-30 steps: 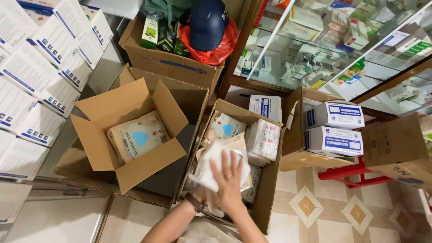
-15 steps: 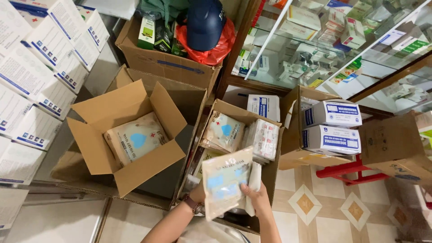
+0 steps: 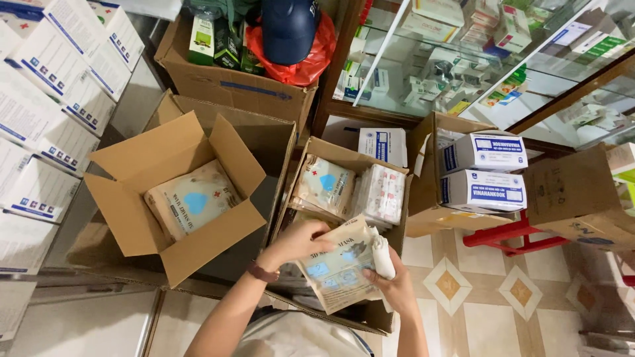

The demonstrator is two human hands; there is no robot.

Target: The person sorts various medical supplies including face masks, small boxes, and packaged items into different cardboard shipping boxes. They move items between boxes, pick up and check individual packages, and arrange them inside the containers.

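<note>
Both my hands hold a flat clear packet of face masks [image 3: 338, 271] above an open cardboard box [image 3: 397, 231] low in the middle. My left hand [image 3: 297, 241] grips the packet's upper left edge. My right hand [image 3: 390, 281] grips its right edge, where the packet's end is rolled white. Inside that box lie two more mask packets, one with a blue patch [image 3: 324, 185] and a paler one [image 3: 382, 193]. To the left, a smaller open cardboard box [image 3: 126, 165] holds one mask packet [image 3: 192, 198].
Stacked white cartons [image 3: 53, 86] line the left side. A box at the back [image 3: 231, 79] carries green packs, a red bag and a dark blue cap. Two white boxes [image 3: 483, 172] sit on a carton at right, near a red stool [image 3: 509, 235] and a glass cabinet [image 3: 476, 53]. Tiled floor lower right.
A second ago my right hand lay flat on a packet inside the box. The packet then came up in both hands and is now tilted, held lower and nearer to me.
</note>
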